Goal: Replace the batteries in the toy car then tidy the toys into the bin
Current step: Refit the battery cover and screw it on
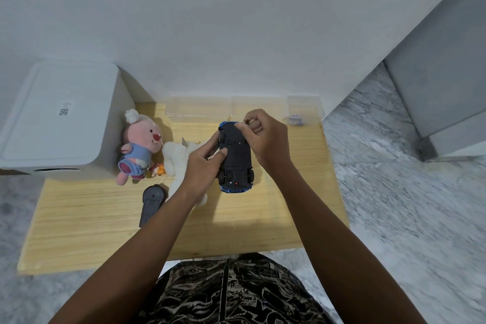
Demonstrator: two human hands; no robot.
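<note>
A blue toy car point(236, 163) lies upside down, its black underside facing me, held just above the wooden table point(105, 218). My left hand point(203, 166) grips the car's left side, thumb on the chassis. My right hand point(265, 137) is curled at the car's far end, fingertips pinched on something small and dark that I cannot make out. A grey remote control point(152, 204) rests on the table to the left. A pink plush point(139, 144) and a white plush point(178, 163) lie beside the white lidded bin point(63, 118).
Clear plastic boxes point(197, 109) line the table's back edge against the wall; the right one point(302, 113) holds a small blue item. Marble floor surrounds the low table. A grey cabinet stands at the far right.
</note>
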